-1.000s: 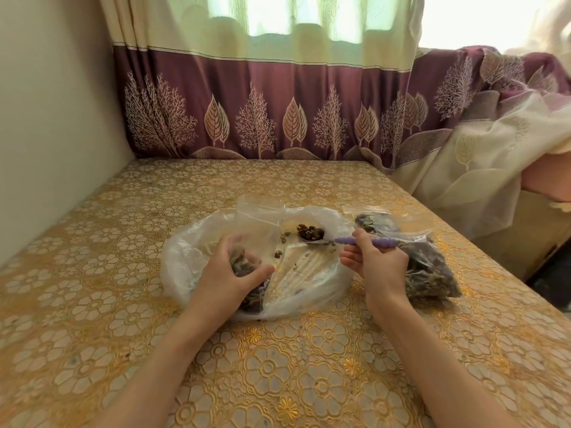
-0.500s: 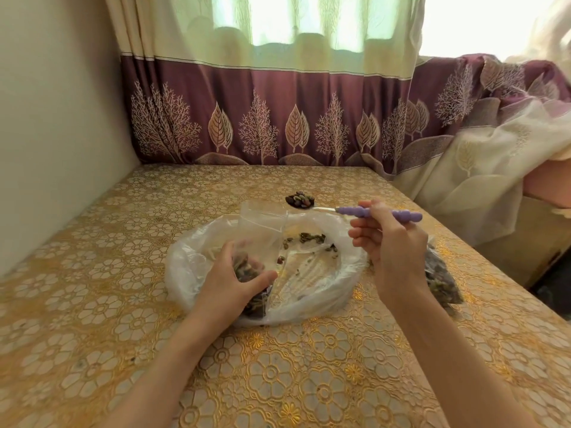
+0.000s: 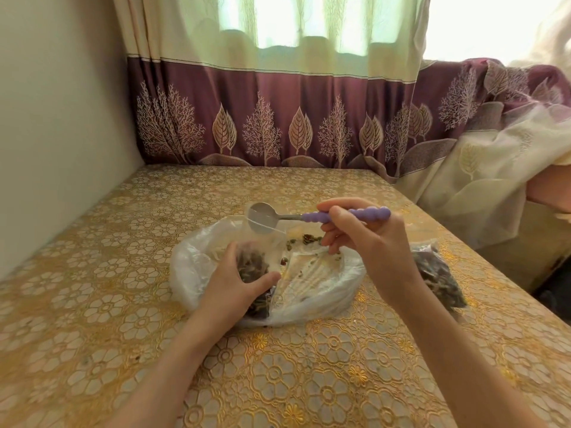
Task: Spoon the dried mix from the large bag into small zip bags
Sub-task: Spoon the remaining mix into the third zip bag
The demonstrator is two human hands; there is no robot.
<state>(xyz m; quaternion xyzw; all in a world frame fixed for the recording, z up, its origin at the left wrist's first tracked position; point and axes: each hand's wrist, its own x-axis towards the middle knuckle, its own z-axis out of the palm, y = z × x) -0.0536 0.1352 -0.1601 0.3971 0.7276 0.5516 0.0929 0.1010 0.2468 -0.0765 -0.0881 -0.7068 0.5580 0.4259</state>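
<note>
Head camera view, looking down at a table [image 3: 92, 304] covered in a gold floral cloth, set against a cream wall and a maroon curtain [image 3: 278, 118] printed with trees and leaves.

A large clear plastic bag [image 3: 191, 267] lies open and nearly flat at the middle of the table. Only scattered bits of dried mix [image 3: 304, 239] remain on its far inner side, green and brown pieces.

The person's left hand [image 3: 234, 285] grips a small zip bag [image 3: 256, 264] that stands inside the large bag, thumb on the near side and fingers on the far side. Its lower part holds a dark clump of dried mix; its clear upper part rises open.

The right hand [image 3: 361, 239] pinches the purple beaded handle of a metal spoon [image 3: 309, 216]. The spoon bowl sits at the mouth of the small zip bag, seen through the clear plastic, and looks empty.

To the right, partly hidden behind the right forearm, a filled zip bag [image 3: 438, 279] of dark dried mix lies on the table.
</note>
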